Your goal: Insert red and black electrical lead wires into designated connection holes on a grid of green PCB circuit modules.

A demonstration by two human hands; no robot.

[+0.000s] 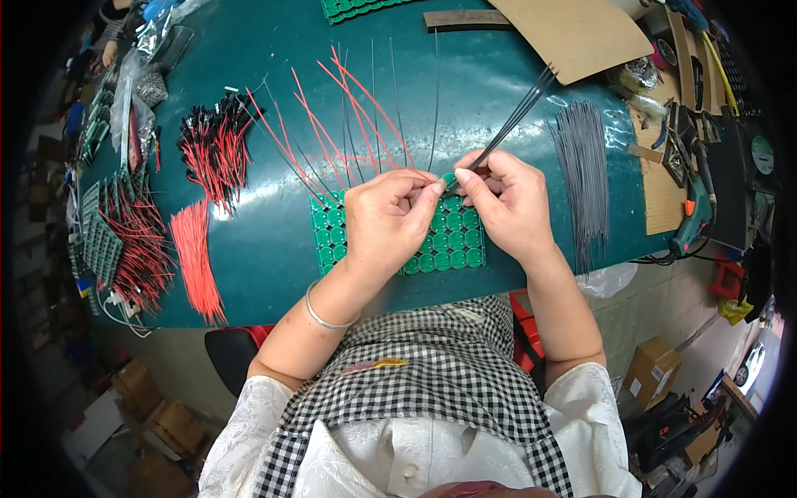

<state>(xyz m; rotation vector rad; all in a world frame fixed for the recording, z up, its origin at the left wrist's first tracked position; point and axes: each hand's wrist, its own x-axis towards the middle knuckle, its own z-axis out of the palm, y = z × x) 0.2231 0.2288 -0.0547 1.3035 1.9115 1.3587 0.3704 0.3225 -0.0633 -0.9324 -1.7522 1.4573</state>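
Observation:
A panel of small round green circuit boards (452, 241) lies in front of me, its upper edge partly hidden by my hands. My left hand (386, 212) is closed, thumb and forefinger pinched at the panel's upper edge beside a green piece. Between the fingers of my right hand (510, 199) is a thin bundle of black wires (519, 112), slanting up and away to the right; its fingertips nearly meet the left ones. Red wires (315, 120) and single black wires fan out beyond the panel's upper edge. My left palm covers the panel's middle.
Loose red wires (198, 261) and red-black wire bundles (217, 149) lie on the left. More wired boards (133, 241) sit farther left. A pile of black wires (584, 178) is on the right, near a teal glue gun (691, 224). Brown cardboard (581, 33) lies beyond.

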